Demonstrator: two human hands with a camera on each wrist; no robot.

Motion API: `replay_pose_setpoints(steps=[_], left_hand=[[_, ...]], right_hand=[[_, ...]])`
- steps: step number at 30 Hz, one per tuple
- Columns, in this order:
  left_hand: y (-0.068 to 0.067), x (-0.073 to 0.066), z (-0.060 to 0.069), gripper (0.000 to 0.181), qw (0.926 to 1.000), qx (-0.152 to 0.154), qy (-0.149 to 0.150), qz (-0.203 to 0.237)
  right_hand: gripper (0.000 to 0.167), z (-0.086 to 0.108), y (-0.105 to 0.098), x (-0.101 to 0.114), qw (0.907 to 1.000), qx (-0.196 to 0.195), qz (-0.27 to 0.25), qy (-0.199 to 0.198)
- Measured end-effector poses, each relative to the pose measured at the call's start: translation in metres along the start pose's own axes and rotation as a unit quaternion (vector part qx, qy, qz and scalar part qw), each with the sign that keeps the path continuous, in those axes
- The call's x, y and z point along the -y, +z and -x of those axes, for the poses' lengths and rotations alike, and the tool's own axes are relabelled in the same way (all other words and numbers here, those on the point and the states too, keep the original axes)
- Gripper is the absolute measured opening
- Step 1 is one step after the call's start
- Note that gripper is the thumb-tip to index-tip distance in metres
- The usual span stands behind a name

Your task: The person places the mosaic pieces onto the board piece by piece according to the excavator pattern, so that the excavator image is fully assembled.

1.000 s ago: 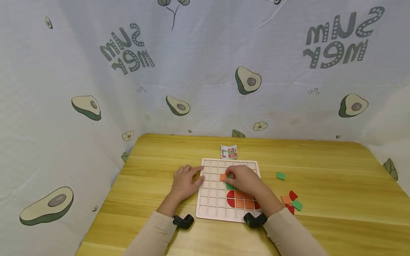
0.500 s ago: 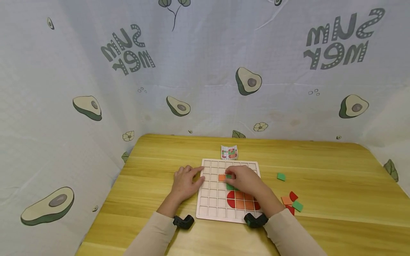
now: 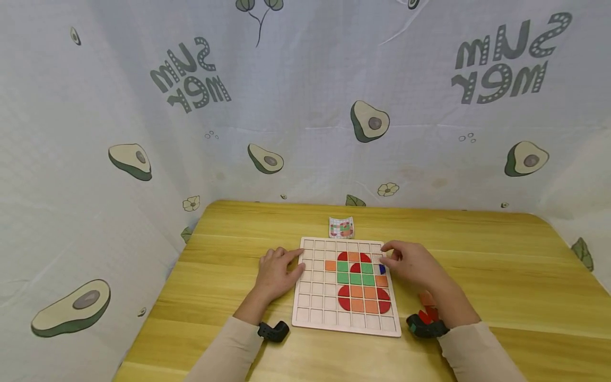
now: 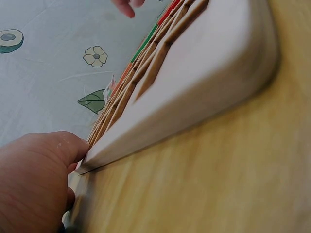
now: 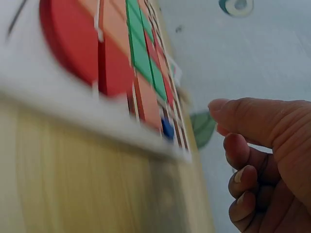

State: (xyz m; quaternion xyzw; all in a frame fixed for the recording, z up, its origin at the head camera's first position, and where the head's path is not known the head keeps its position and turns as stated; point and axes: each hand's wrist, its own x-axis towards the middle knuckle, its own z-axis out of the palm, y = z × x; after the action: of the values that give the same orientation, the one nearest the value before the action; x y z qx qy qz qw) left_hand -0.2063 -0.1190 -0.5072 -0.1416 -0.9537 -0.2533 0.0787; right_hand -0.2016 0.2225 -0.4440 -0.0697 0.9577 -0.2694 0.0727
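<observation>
A pale wooden grid board [image 3: 315, 313] lies on the table, with red, orange and green pieces set in its cells. One orange square [image 3: 331, 266] sits by itself, left of the green squares [image 3: 342, 278]. A small dark blue piece [image 3: 382, 269] lies in a cell by the right edge. My left hand [image 3: 276, 273] rests at the board's left edge, its thumb [image 4: 68, 145] touching the rim. Over the board's upper right edge is my right hand [image 3: 415, 262], thumb and forefinger apart, with nothing visible between them; its other fingers are curled in the right wrist view.
A small printed pattern card [image 3: 341, 227] stands behind the board. Loose orange [image 3: 426, 298] and red pieces [image 3: 429, 314] lie to the right, partly covered by the right forearm. A patterned cloth [image 3: 305, 106] hangs behind the table.
My right hand has left the orange square in its cell and moved right, uncovering the red, green and blue pieces. It now covers the loose green squares. The left hand stays put.
</observation>
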Motion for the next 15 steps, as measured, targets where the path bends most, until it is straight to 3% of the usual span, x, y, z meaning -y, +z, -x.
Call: replay_pose_setpoints(steps=[9,15], left_hand=[[-0.001,-0.001,0.0,0.043,1.0,-0.002,0.0,-0.001],[-0.001,-0.001,0.0,0.042,1.0,0.0,-0.001,-0.001]], right_hand=[[0.042,0.02,-0.021,-0.057,0.9993,-0.018,0.015,0.028],[0.047,0.025,-0.025,-0.076,0.9993,-0.015,0.024,0.025]])
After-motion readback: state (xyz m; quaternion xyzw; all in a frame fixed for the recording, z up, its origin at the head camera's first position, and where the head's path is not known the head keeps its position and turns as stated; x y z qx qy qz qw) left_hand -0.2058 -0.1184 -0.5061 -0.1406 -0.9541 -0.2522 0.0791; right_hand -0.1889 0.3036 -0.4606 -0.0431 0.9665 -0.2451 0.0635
